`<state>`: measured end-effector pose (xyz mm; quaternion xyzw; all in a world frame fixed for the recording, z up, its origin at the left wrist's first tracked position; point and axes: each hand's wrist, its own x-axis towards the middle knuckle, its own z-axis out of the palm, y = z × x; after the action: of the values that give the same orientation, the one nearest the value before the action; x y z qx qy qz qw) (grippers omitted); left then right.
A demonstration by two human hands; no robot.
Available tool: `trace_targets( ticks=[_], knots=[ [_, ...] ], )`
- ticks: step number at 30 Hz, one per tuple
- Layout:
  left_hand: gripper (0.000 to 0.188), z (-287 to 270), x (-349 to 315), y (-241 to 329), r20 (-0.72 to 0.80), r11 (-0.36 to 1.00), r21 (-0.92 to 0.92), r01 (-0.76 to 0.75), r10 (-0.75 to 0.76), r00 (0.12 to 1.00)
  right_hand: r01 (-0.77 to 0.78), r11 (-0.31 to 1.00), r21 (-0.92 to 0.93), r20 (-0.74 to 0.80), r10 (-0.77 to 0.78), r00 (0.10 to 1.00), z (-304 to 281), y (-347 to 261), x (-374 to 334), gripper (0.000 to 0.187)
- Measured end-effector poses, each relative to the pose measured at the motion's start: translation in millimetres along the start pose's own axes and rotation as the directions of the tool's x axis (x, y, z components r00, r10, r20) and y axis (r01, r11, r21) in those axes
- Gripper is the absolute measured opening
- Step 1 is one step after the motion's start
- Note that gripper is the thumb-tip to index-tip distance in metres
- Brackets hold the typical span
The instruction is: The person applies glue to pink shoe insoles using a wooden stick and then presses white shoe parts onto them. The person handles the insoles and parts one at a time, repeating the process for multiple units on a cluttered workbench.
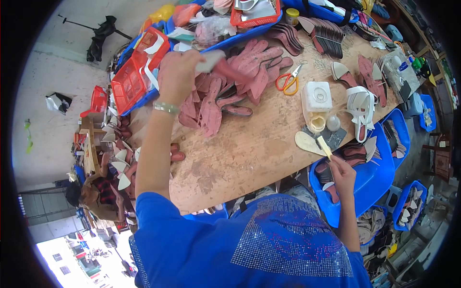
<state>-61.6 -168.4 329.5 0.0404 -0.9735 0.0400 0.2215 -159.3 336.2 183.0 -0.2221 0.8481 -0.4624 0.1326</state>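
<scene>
My left hand (177, 72) is raised over the far left of the table, fingers closed on the white end of a reddish shoe insole (233, 72), blurred by motion. Beneath it lies a heap of similar reddish insoles (211, 108). Low at the table's right front edge, my right hand (342, 174) pinches a pale yellow, flat-ended brush-like tool (325, 146). Its tip is beside a cream sole-shaped piece (307, 143), partly on a dark pad (337, 138). Just beyond stand a cream-stained cup (316, 124) and a white foam block (318, 96).
Orange-handled scissors (289, 82) lie mid-table. White straps (361, 108) and stacked insoles (326, 38) sit toward the right and far side. Red baskets (128, 86) stand at the far left. A blue bin (370, 185) adjoins the right front edge. Another person (98, 192) is at left.
</scene>
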Motion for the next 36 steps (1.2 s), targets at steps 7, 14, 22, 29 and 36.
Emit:
trace_targets(
  ticks=[7, 14, 22, 29, 36],
  knots=[
    [0.025, 86, -117, 77, 0.644, 0.914, -0.404, 0.021, 0.268, 0.716, -0.022, 0.999, 0.048, 0.129, 0.016, 0.991, 6, -19, 10, 0.023],
    [0.037, 162, -204, 181, 0.277, 0.815, -0.211, 0.54, -0.48, 0.832, -0.009, 0.999, 0.031, 0.178, 0.004, 0.984, 9, -2, 7, 0.023],
    [0.083, 183, -285, 242, 0.544, 0.431, 0.188, 0.883, -0.794, 0.272, -0.111, 0.98, -0.168, 0.2, 0.144, 0.969, -2, 47, 38, 0.029],
    [0.07, 196, -281, 214, 0.867, -0.062, -0.16, 0.985, -0.486, 0.11, 0.075, 0.854, -0.514, 0.153, 0.006, 0.988, 17, 60, 83, 0.023],
    [0.042, 126, -227, 267, 0.918, -0.721, -0.378, 0.581, -0.208, 0.339, 0.209, 0.736, -0.644, 0.195, -0.106, 0.975, 45, 80, 114, 0.02]
  ],
)
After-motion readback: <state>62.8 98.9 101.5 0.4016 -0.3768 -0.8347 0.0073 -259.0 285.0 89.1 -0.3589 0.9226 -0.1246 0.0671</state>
